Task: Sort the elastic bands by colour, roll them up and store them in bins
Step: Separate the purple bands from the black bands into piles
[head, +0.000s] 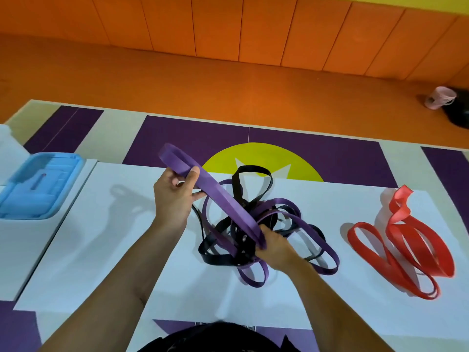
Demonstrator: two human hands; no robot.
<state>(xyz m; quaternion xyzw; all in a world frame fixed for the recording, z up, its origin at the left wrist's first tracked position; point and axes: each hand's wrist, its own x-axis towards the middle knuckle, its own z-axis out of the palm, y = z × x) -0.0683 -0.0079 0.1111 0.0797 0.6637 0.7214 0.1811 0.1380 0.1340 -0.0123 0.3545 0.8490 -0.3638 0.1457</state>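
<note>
Both hands grip one wide purple elastic band (223, 196), folded flat on itself and stretched in a slant between them. The left hand (175, 196) pinches its far end, thumb on top and fingers curled beneath. The right hand (275, 246) is closed round its near end.

The band is held above a tangled pile of purple and black bands (276, 214), and the right hand is low against this pile. To the right, well apart from the pile, lie the red bands (397, 232) in loose loops, with one end standing up in a twist.

All of these rest on a white sheet (101, 237) spread over the floor. At the left edge a blue plastic bin (40, 186) with its lid on stands on a neighbouring white sheet (38, 250); it is blurred.

Under the sheets is a mat floor (203, 133) of purple and cream panels, with a yellow disc (264, 156) partly covered by the sheet's far edge. Beyond it runs orange flooring (203, 80) up to a wall of orange padded panels (228, 26), topped by a yellow strip (406, 2). At the far right a pale pink cup (440, 97) stands beside a black object (459, 110) that cannot be made out.
</note>
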